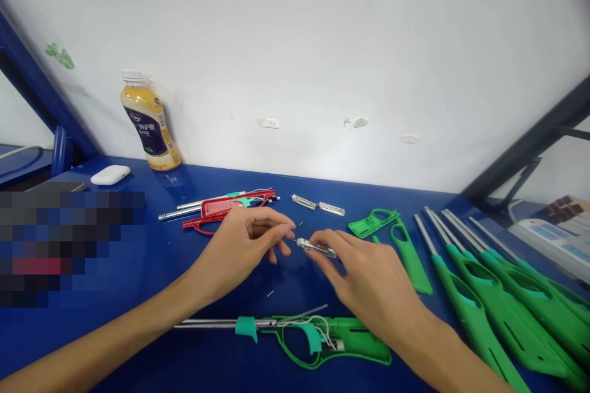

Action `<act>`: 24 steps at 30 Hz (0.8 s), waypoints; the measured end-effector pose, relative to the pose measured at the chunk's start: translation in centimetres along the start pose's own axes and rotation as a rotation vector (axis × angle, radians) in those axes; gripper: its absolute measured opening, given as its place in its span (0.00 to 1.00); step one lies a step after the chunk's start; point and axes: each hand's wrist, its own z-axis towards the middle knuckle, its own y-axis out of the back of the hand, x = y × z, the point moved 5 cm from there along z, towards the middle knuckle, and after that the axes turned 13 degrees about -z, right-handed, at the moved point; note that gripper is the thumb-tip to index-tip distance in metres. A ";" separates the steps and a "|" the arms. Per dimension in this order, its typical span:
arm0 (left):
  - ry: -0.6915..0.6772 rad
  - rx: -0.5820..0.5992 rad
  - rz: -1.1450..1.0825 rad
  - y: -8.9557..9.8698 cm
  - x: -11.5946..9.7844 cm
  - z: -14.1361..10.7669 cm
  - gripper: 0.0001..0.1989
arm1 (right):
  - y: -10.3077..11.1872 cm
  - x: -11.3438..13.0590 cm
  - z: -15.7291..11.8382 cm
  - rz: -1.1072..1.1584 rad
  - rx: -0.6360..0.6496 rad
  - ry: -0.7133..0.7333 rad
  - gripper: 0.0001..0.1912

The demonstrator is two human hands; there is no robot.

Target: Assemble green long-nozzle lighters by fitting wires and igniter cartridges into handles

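Observation:
My right hand (369, 270) pinches a small clear lighter fuel tank (308, 245), with its metal-fitted end pointing left. Close to that end, the thumb and index finger of my left hand (251, 236) are pressed together; whatever they hold is too small to make out. In front of both hands lies an opened green lighter (364, 338), its wires, teal trigger and metal tube exposed. An opened red lighter (221, 206) is behind my left hand. Two more clear fuel tanks (318, 204) rest farther back. A small screw (270, 293) lies between my arms.
Separate green handle shells (410, 258) lie to the right, beside several whole green lighters (502, 301). A yellow bottle (150, 126) stands against the wall at back left, with a white earphone case (110, 175) near it. The left edge is pixelated. The table (184, 276) is blue.

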 end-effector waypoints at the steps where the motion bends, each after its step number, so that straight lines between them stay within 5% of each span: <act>1: 0.014 0.001 -0.025 0.0 0.2 0.0 0.17 | -0.1 0.2 -0.1 0.008 -0.007 0.005 0.12; 24: 0.216 0.079 -0.186 -0.6 1.8 -1.1 0.18 | 0.0 0.5 -0.5 0.059 -0.075 -0.018 0.08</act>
